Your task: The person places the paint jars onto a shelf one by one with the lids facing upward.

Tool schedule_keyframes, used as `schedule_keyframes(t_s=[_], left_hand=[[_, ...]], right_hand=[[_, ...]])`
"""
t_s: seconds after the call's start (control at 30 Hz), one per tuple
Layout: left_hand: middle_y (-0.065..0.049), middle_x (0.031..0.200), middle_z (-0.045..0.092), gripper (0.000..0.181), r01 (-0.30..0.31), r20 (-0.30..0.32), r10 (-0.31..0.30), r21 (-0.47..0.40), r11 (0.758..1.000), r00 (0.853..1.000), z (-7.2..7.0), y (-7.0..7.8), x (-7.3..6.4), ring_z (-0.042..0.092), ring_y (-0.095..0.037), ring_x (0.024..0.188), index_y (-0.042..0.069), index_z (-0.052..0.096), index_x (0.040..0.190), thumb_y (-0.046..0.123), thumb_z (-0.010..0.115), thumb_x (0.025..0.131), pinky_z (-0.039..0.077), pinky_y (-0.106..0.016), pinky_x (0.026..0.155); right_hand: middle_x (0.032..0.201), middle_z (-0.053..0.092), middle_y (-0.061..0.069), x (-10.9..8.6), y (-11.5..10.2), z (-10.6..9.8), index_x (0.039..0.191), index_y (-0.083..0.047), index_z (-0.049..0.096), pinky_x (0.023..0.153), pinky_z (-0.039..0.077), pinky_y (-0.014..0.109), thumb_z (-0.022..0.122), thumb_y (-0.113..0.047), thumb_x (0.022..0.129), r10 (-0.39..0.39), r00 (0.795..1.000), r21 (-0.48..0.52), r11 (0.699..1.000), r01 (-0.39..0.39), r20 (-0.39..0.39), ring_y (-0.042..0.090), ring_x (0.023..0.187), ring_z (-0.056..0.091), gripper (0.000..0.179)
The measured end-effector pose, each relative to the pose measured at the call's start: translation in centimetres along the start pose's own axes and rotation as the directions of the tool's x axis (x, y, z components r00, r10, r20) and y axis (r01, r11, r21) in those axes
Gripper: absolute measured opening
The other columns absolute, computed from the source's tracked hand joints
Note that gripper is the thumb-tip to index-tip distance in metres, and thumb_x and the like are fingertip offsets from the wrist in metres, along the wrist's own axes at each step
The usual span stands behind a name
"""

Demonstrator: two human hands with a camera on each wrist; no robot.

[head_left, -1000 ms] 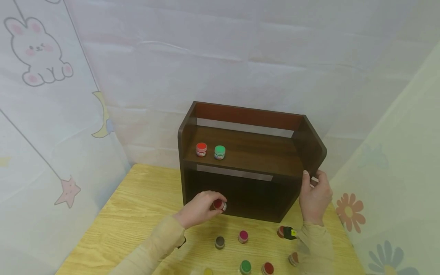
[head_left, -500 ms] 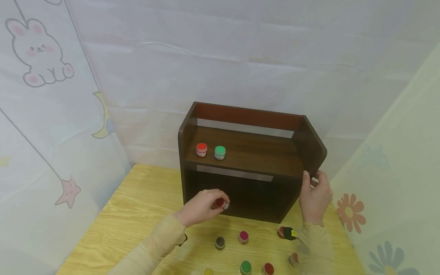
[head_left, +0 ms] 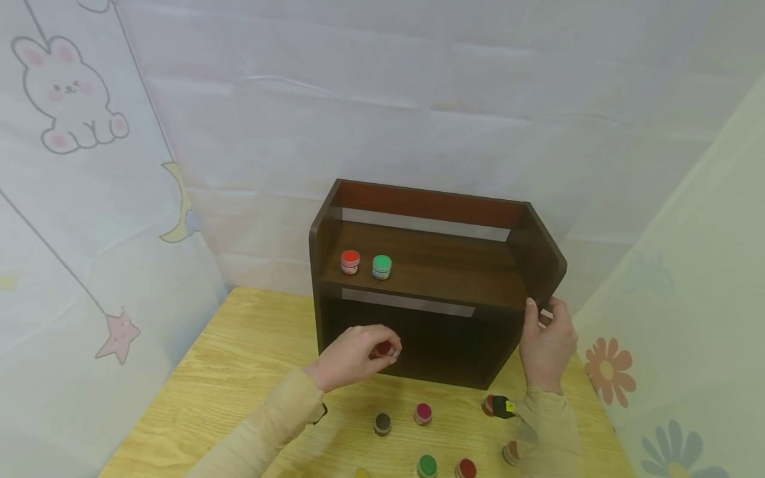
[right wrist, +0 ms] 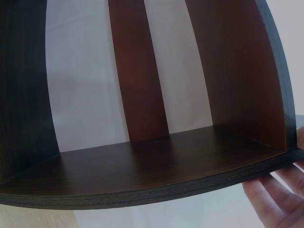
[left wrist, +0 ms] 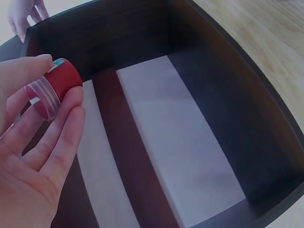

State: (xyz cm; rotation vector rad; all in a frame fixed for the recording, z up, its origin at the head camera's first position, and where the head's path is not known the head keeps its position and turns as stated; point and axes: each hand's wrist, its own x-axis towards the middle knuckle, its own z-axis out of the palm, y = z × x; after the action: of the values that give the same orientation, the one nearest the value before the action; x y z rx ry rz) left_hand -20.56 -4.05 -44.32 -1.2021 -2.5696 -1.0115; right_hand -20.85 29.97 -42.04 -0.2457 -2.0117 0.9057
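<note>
My left hand [head_left: 357, 358] pinches a small jar of red paint [left wrist: 65, 79] between thumb and fingers, at the opening of the shelf's lower compartment. In the left wrist view the jar is tipped on its side, its clear lid turned toward the palm. The dark brown wooden shelf [head_left: 454, 265] stands on the table. My right hand [head_left: 548, 345] grips the front edge of its right side panel, and in the right wrist view its fingers [right wrist: 270, 197] lie along the outer face. On the upper board sit an orange-red jar [head_left: 350, 262] and a light green jar [head_left: 382, 267].
On the wooden table [head_left: 239, 345] in front of the shelf stand several more jars, among them a dark grey jar [head_left: 382, 423], a magenta jar [head_left: 423, 413] and a green jar [head_left: 427, 465]. A printed cloth [head_left: 382, 99] hangs behind.
My left hand has moved slightly right and up with the red jar, nearer the lower compartment. The right hand has stayed at the side panel.
</note>
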Motion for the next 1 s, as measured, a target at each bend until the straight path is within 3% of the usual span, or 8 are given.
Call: schedule_keyframes(t_s=[0.13,0.3,0.53,1.0], left_hand=[[0.01,0.101,0.067,0.018,-0.021,-0.02,0.021,0.008,1.0,1.0,-0.3,0.3,0.3,0.06,0.002,0.085,0.016,0.069,0.11,0.014,0.076,0.093,0.051,-0.014,0.076],[0.007,0.112,0.063,0.014,-0.094,-0.044,0.093,-0.003,0.996,0.995,-0.8,0.7,0.6,0.061,0.001,0.091,0.016,0.07,0.107,0.014,0.076,0.094,0.05,-0.012,0.081],[0.009,0.112,0.059,0.012,-0.213,-0.103,0.217,0.049,0.976,0.971,-1.8,1.7,1.3,0.061,0.0,0.088,0.02,0.071,0.101,0.015,0.077,0.092,0.048,-0.011,0.078],[0.005,0.112,0.066,0.032,-0.272,-0.194,0.284,0.086,0.958,0.939,-4.3,3.4,3.7,0.061,-0.004,0.094,0.011,0.066,0.117,0.009,0.08,0.089,0.053,-0.022,0.085]], right_hand=[[0.11,0.069,0.021,0.0,0.0,0.0,0.113,0.006,0.065,0.072,0.034,0.002,0.065,-0.021,0.101,-0.007,1.0,0.003,1.0,0.007,-0.003,0.04,0.089,0.072,0.029],[0.11,0.07,0.021,0.0,0.0,0.0,0.112,0.006,0.065,0.072,0.033,0.001,0.065,-0.02,0.101,-0.006,1.0,-0.002,1.0,0.006,-0.003,0.041,0.089,0.072,0.028],[0.111,0.07,0.02,0.0,-0.2,0.0,0.113,0.006,0.065,0.073,0.034,0.001,0.065,-0.02,0.101,-0.001,1.0,0.008,1.0,0.001,-0.004,0.041,0.09,0.072,0.029],[0.112,0.069,0.021,-0.1,-0.4,-0.1,0.113,0.006,0.065,0.073,0.033,0.0,0.065,-0.02,0.101,-0.006,1.0,-0.002,1.0,0.006,-0.002,0.041,0.089,0.072,0.029]])
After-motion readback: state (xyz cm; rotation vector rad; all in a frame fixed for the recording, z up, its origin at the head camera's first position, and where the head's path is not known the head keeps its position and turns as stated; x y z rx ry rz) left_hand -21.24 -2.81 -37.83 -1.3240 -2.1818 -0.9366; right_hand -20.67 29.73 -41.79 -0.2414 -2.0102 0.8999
